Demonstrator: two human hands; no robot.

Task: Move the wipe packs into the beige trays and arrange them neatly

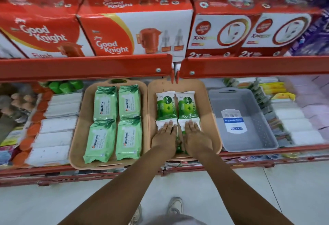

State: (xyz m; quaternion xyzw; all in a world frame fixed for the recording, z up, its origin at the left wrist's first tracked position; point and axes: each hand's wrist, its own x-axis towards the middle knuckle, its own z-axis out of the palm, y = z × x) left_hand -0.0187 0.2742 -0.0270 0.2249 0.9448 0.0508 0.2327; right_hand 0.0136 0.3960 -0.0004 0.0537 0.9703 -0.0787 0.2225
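Red shop shelves (85,68) filled the view, with big red boxes (135,29) stacked up on the top one. On the lower shelf sat two beige trays side by side. To their right stood a grey tray (249,135) with only a label in it.

In the left tray (80,127) lay four light green packs (115,123), two far and two near, flat and in tidy rows. In the right tray (211,118) lay two dark green packs (178,106) at the far end, touching each other along one side. Two more packs (179,144) lay at the near end, mostly hidden under the hands.

The left hand (165,135) and the right hand (195,135) lay flat on those near packs, one on each. The fingers (169,125) were stretched out and close together. Neither grip was closed around anything; the palms just pressed down.

The packs looked soft and squashy, like small pillows full of damp cloth. They were likely light enough for one hand. Their plastic skin was shiny, so it could be slippery. The best hold was probably across the long sides, thumb on one side and fingers on the other. The crimped ends looked thin and floppy, so a pack held there might droop. Flat pushing seemed a good way to slide them straight.
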